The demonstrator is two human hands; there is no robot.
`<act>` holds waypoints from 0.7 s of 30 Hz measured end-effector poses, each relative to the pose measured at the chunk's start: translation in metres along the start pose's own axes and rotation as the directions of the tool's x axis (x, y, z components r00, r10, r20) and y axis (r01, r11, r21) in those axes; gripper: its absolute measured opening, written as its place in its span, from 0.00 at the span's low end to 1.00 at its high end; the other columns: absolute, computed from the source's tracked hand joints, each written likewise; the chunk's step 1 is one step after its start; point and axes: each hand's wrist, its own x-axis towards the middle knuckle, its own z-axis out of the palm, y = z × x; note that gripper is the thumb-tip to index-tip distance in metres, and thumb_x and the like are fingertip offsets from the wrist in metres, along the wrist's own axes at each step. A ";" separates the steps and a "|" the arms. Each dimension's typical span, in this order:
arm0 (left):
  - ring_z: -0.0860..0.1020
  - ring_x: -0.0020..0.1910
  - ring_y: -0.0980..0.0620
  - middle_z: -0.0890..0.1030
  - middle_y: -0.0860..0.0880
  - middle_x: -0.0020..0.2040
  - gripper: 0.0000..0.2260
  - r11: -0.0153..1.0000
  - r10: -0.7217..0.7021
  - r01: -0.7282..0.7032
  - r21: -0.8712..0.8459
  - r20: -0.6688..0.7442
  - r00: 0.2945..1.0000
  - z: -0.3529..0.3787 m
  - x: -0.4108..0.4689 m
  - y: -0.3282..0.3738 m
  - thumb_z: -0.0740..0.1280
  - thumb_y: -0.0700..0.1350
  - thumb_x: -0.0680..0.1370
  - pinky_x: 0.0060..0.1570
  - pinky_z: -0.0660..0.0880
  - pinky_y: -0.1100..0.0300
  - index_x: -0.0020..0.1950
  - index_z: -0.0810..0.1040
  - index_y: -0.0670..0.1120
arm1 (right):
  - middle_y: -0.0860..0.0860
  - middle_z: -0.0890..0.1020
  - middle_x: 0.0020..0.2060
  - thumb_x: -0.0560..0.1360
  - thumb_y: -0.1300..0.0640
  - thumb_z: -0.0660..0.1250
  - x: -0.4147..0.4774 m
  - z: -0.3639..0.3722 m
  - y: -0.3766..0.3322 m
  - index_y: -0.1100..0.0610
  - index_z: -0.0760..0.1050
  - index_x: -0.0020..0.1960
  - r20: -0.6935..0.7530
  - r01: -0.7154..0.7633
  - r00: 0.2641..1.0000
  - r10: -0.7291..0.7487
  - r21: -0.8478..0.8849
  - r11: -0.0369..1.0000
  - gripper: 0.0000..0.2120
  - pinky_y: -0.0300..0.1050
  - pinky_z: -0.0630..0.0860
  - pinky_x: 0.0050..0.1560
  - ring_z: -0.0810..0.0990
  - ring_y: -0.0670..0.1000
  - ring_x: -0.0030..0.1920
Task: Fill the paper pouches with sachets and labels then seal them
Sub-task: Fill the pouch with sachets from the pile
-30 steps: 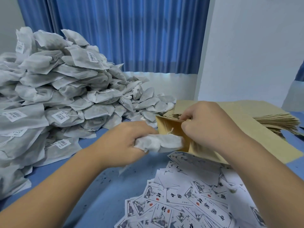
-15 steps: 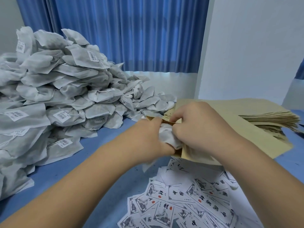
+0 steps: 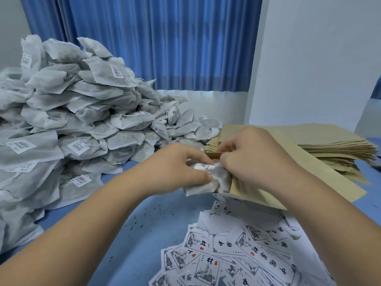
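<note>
Head view: my left hand (image 3: 181, 168) grips sachet (image 3: 208, 183), white, crumpled, barcode sticker up, right end inside mouth of brown paper pouch (image 3: 245, 191). My right hand (image 3: 253, 159) pinches pouch's top edge. Pouch lies partly over printed labels (image 3: 237, 250), near pouch stack (image 3: 338, 145); sachet heap (image 3: 82, 112) at left.

We view the scene through a single wide-angle camera worn on the head, looking forward and down along both forearms. The left hand (image 3: 181, 168) and right hand (image 3: 253, 159) lie close beneath the lens at mid-frame; beyond them we face the blue table (image 3: 144, 223), the curtain (image 3: 165, 42) and the white wall (image 3: 319, 58).
</note>
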 end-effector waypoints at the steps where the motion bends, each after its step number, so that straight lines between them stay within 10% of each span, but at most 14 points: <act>1: 0.68 0.23 0.62 0.72 0.60 0.25 0.05 0.996 0.057 -0.056 0.066 -0.010 0.998 0.004 0.000 0.001 0.72 0.48 0.73 0.25 0.63 0.73 0.46 0.83 0.58 | 0.44 0.81 0.34 0.65 0.60 0.66 0.000 0.001 -0.001 0.49 0.83 0.40 0.008 0.004 1.000 -0.004 0.007 1.000 0.10 0.37 0.73 0.35 0.78 0.46 0.38; 12: 0.82 0.51 0.48 0.84 0.43 0.54 0.20 0.782 0.025 0.054 -0.621 0.117 0.993 0.005 0.006 -0.011 0.73 0.36 0.66 0.54 0.79 0.54 0.57 0.82 0.47 | 0.46 0.80 0.28 0.65 0.61 0.65 0.000 -0.008 0.000 0.48 0.83 0.37 -0.047 -0.031 0.998 0.034 0.076 0.997 0.11 0.40 0.68 0.29 0.77 0.46 0.32; 21: 0.68 0.35 0.62 0.69 0.54 0.32 0.13 0.967 0.252 -0.254 0.014 -0.203 0.946 0.033 0.008 -0.002 0.68 0.43 0.68 0.32 0.64 0.72 0.24 0.73 0.55 | 0.44 0.79 0.34 0.69 0.61 0.63 -0.003 0.004 -0.007 0.49 0.82 0.43 -0.061 0.050 0.997 -0.041 0.165 0.985 0.11 0.40 0.73 0.37 0.77 0.44 0.37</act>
